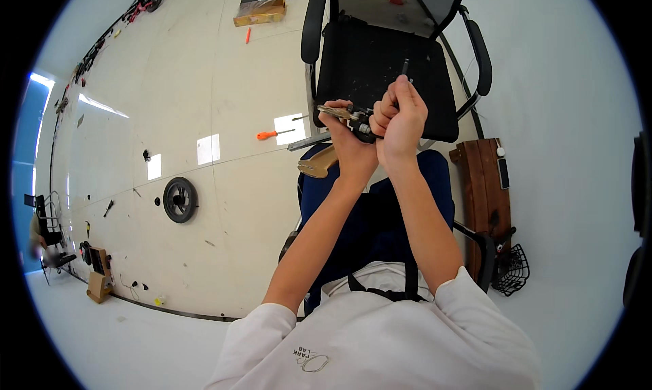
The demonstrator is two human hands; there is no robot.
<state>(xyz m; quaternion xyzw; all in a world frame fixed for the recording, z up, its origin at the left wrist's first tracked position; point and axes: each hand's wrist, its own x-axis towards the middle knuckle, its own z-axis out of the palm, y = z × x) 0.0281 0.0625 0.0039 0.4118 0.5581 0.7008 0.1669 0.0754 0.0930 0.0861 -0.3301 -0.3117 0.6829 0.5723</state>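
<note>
Above my lap, my left hand [354,149] is closed around a black and silver mechanical part [360,123] with a flat, worn metal piece jutting out at its left. My right hand [403,125] is right beside it, fingers curled in a pinch on a thin dark rod-like tool [405,66] whose end sticks up past the thumb. The rod's other end is hidden by the fingers. A gold-tan curved piece [318,163] lies by my left thigh, below the left hand. Both hands are in front of a black chair seat [370,57].
On the tiled floor at left are an orange-handled screwdriver [266,136], a black wheel [180,200] and scattered small parts. Farther off lies an open cardboard box [260,13]. At right stand a brown wooden box [485,186] and a black wire basket [511,271].
</note>
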